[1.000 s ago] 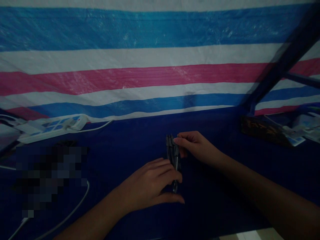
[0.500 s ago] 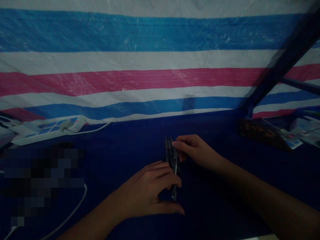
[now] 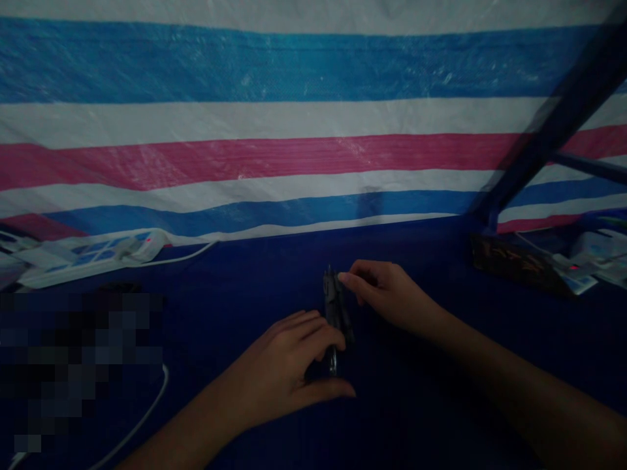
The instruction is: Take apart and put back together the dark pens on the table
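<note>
A small bundle of dark, slim pen-like sticks (image 3: 334, 307) lies on the dark blue table cover (image 3: 416, 405) in dim light. My left hand (image 3: 289, 365) rests flat over the bundle's near end, fingers laid on it and thumb stretched right. My right hand (image 3: 386, 294) pinches the far tip of the bundle between thumb and fingertips. What the sticks are exactly is too dark to tell.
A white power strip (image 3: 83, 258) with a white cable lies at the far left. A second white cable (image 3: 142, 418) curves at the lower left beside a blurred patch. A striped blue, pink and white tarp (image 3: 294, 124) hangs behind. A dark flat object (image 3: 519, 264) and small packets sit at right.
The bundle has drawn together and shifted slightly left. My right hand's fingertips moved up to its far tip, and my left hand slid a little left along it.
</note>
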Action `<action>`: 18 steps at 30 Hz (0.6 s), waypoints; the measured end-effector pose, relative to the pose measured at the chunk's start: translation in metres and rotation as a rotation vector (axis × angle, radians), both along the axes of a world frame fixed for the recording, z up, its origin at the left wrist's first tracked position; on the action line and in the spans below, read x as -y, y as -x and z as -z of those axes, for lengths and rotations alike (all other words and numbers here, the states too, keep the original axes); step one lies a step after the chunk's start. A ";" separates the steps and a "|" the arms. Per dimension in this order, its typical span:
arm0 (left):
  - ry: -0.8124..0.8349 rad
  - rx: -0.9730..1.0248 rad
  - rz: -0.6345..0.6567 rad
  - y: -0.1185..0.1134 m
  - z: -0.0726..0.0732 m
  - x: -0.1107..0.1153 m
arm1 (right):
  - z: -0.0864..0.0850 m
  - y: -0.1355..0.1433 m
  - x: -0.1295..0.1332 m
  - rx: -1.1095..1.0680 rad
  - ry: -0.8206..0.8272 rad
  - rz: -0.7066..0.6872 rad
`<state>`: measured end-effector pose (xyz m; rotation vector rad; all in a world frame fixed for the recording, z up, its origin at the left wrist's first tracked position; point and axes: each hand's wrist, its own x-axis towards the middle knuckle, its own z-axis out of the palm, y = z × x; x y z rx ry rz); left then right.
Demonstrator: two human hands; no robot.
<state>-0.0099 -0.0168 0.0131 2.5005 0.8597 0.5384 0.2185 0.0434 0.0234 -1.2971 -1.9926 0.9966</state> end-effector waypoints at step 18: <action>0.094 -0.242 -0.124 0.004 -0.002 -0.009 | 0.000 0.011 0.019 0.561 -0.102 -0.187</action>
